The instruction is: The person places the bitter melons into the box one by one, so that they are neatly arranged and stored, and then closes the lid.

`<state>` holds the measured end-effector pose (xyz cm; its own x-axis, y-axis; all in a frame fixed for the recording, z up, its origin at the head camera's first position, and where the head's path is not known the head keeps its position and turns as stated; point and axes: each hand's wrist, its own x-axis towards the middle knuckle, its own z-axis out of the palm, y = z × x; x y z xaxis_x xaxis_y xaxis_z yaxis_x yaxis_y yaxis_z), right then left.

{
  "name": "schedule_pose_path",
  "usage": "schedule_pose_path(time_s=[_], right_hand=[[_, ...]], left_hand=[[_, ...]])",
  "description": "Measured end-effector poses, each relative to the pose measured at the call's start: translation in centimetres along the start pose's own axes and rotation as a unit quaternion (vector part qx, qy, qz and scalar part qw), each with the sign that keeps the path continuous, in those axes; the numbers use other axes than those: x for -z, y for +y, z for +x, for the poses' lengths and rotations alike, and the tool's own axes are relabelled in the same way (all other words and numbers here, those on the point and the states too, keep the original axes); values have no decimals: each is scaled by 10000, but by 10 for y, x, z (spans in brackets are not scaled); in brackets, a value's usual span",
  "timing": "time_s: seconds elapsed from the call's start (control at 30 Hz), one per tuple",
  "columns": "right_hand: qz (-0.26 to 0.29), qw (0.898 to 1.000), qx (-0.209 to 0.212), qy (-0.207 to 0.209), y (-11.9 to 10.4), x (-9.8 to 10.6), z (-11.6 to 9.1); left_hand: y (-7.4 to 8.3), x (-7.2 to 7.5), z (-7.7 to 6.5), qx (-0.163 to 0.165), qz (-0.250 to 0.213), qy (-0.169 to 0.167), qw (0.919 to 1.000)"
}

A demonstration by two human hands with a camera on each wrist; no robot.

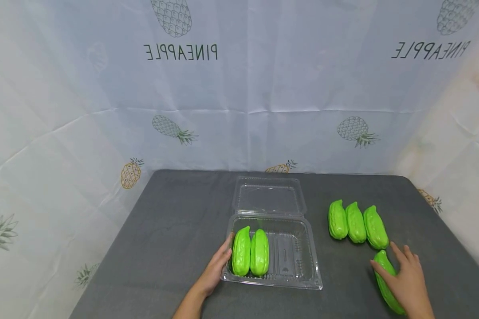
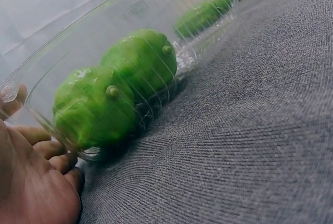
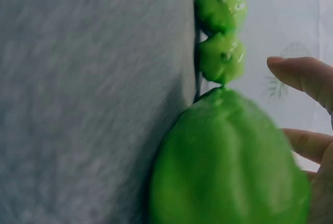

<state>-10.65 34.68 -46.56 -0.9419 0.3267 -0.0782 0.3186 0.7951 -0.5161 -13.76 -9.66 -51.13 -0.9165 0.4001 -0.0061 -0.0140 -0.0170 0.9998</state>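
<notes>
A clear plastic clamshell container (image 1: 312, 266) lies on the table, its lid (image 1: 269, 197) folded back. Two glossy green toy bitter melons stand side by side in its left half: one melon (image 1: 241, 251) by the wall and another (image 1: 259, 252) beside it. Against the container's left wall, my left hand (image 1: 214, 268) touches the side with fairly straight fingers. My right hand (image 1: 409, 279) is spread over a single bitter melon (image 1: 385, 283) at the near right, thumb on one side and fingers on the other. In the right wrist view, that melon (image 3: 229, 161) is close beside the parted fingers.
Three more bitter melons stand in a row behind the right hand: a left one (image 1: 337, 220), a middle one (image 1: 355, 223) and a right one (image 1: 375, 227). The dark grey table (image 1: 175, 212) ends at a pineapple-print curtain (image 1: 263, 88) behind and at both sides.
</notes>
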Motion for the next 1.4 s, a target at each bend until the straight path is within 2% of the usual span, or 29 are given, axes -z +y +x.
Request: schedule_pose_path(time_s=[0.23, 0.33, 0.43, 0.53, 0.63, 0.73, 0.93, 1.13, 1.2, 1.3, 1.4], right_hand=[[-43, 10000, 21, 41, 11, -2, 4], [-11, 9999, -86, -75, 13, -2, 5], [21, 9989, -313, -361, 13, -2, 7], [-33, 9950, -506, -856, 14, -1, 8], [-228, 9900, -560, -1277, 17, -3, 8], [-409, 9869, -576, -1449, 18, -6, 5], [-482, 9879, -678, -1311, 12, -10, 1], [-340, 9954, -881, -153, 7, -17, -5], [-299, 9954, -909, 76, 5, -18, -6], [-397, 9961, -779, -116, 6, -18, -6], [-567, 9951, -558, -578, 8, -15, -3]], left_hand=[[-1, 0, 0, 72, 44, 30, 10000], [-1, 1, 0, 98, 54, 37, 9999], [-1, 0, 1, 103, 50, 47, 9999], [0, 0, 1, 81, 45, 28, 10000], [0, 0, 1, 68, 35, 13, 10000], [0, 0, 2, 58, 31, 21, 10000], [0, 0, 2, 52, 18, 27, 10000], [0, 0, 2, 54, 8, -3, 10000], [0, 0, 2, 43, 10, -15, 10000], [0, 1, 2, 36, 10, -18, 10000], [0, 1, 2, 50, -7, -19, 10000]])
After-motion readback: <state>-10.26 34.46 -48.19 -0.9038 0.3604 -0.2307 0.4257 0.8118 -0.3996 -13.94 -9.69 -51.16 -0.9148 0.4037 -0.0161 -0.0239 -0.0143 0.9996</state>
